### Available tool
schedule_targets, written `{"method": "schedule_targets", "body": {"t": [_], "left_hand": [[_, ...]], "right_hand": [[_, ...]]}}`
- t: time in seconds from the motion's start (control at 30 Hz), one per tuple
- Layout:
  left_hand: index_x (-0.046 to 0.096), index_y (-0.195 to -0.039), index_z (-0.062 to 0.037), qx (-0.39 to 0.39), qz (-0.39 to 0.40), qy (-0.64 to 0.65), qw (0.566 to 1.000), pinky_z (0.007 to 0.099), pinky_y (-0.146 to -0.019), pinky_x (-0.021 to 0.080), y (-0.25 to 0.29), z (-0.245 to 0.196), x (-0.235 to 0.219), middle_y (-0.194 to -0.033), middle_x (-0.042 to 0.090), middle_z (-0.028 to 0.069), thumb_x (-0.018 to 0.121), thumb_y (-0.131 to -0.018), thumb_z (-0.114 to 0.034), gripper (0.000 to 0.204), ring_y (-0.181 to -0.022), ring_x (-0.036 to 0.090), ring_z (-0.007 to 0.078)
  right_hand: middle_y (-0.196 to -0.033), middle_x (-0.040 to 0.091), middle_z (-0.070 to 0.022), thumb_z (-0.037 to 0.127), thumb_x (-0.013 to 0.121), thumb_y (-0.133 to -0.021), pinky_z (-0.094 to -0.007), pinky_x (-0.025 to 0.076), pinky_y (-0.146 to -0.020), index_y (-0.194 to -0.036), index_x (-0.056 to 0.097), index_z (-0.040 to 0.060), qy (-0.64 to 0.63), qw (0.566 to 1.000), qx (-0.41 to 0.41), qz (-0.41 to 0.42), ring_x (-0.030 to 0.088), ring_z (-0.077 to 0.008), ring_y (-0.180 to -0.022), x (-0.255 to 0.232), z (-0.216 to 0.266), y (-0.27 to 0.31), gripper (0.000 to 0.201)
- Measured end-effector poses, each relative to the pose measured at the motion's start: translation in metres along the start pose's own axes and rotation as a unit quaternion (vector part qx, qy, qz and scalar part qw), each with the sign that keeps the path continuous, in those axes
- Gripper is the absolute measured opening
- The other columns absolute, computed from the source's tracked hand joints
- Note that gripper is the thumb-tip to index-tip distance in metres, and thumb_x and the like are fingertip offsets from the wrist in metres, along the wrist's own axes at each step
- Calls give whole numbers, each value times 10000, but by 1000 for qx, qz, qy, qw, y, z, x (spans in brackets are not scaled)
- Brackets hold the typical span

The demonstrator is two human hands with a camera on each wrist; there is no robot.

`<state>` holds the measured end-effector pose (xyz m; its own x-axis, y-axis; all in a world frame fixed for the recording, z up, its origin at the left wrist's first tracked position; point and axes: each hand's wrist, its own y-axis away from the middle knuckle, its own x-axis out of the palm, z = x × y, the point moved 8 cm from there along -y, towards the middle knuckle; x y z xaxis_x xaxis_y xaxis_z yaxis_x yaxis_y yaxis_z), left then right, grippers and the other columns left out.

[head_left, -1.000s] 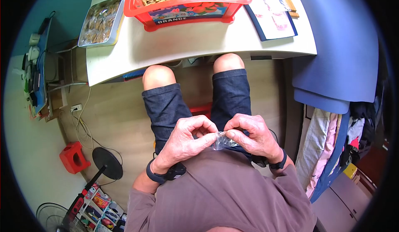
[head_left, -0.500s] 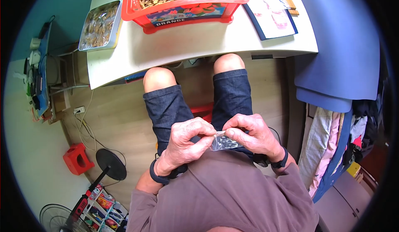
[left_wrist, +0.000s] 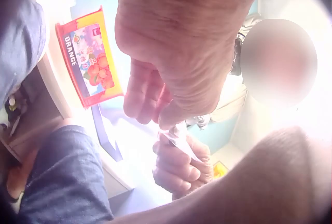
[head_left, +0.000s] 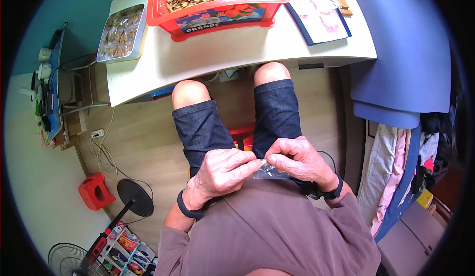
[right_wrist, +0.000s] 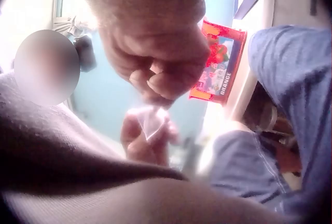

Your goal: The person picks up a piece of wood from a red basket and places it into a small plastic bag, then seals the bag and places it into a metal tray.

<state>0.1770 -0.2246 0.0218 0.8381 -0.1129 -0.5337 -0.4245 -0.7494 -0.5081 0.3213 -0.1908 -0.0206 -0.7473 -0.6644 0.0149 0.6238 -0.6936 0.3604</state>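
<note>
Two hands [head_left: 222,173] pinch one clear bag [head_left: 271,173] between them; one red basket [head_left: 225,19], one tin [head_left: 138,42] on table [head_left: 213,48].

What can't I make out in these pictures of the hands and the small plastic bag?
Plastic bag: pinched edge, head view, covered by the fingers of the left hand and right hand.
Bag's contents, if any: wrist views, glare and blur; head view, too small and shiny.
Red basket: far side, head view, cut off by the top edge.
Fan: head view, partly cut off by the bottom edge.
</note>
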Motion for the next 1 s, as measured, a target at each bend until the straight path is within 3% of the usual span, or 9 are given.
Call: {"method": "schedule_targets", "body": {"t": [0.17, 0.23, 0.3, 0.37, 0.4, 0.5, 0.6, 1.0], "left_hand": [[687, -896, -22, -6, -12, -5, 1000, 307, -561, 535, 2, -5, -10, -792, 667, 72, 706, -621, 23, 280, -631, 658, 214], [683, -862, -29, -78, -43, -20, 996, 312, -543, 526, 3, 5, -14, -768, 664, 70, 740, -628, 33, 250, -627, 656, 208], [666, -800, -25, -214, -96, 92, 968, 276, -512, 482, 11, 23, -16, -694, 635, 72, 771, -678, 9, 165, -568, 621, 180], [667, -803, -21, -260, -118, 162, 945, 244, -495, 439, 19, 31, -16, -675, 615, 57, 775, -673, -19, 169, -529, 572, 142], [667, -803, -21, -260, -120, 162, 944, 244, -495, 439, 18, 31, -16, -675, 615, 57, 775, -673, -19, 169, -529, 572, 142], [672, -797, -7, -260, -105, 121, 952, 209, -494, 388, 13, 29, -15, -674, 603, 39, 760, -661, -49, 167, -524, 524, 96], [690, -809, -1, -331, -94, 162, 925, 198, -480, 362, 21, 41, -7, -666, 593, 13, 772, -671, -43, 166, -522, 503, 46], [679, -806, 2, -377, -82, 250, 888, 193, -520, 372, 27, 51, 5, -711, 620, 8, 761, -759, 30, 99, -583, 515, 25]], "right_hand": [[-704, 637, -35, 57, 628, -938, -254, 467, -567, -918, 653, -20, -12, 1000, -8, -10, 572, -71, -621, -2, -3, 1, 83], [-723, 655, -52, 51, 638, -929, -261, 483, -577, -927, 657, -20, 6, 999, -33, -36, 606, -96, -631, -4, -1, 1, 73], [-742, 673, -70, 44, 648, -920, -268, 498, -587, -937, 660, -21, 25, 996, -59, -61, 640, -120, -641, -3, 2, 0, 68], [-724, 662, -60, 39, 665, -912, -268, 472, -531, -930, 677, -15, 100, 974, -161, -123, 622, -118, -576, -5, 17, 1, 59], [-749, 662, -70, 21, 663, -906, -266, 468, -510, -938, 672, -23, 132, 962, -197, -134, 615, -125, -550, -4, 21, 1, 55], [-746, 656, -78, 6, 659, -903, -263, 460, -491, -944, 669, -24, 112, 965, -182, -153, 609, -128, -534, -6, 20, 0, 52], [-741, 652, -86, -5, 671, -890, -268, 462, -488, -949, 666, -24, 133, 962, -180, -159, 604, -130, -528, -6, 21, -2, 62], [-764, 666, -124, -11, 722, -821, -323, 516, -545, -957, 648, -6, 229, 930, -247, -148, 673, -263, -634, 3, 35, -7, 155]]}}
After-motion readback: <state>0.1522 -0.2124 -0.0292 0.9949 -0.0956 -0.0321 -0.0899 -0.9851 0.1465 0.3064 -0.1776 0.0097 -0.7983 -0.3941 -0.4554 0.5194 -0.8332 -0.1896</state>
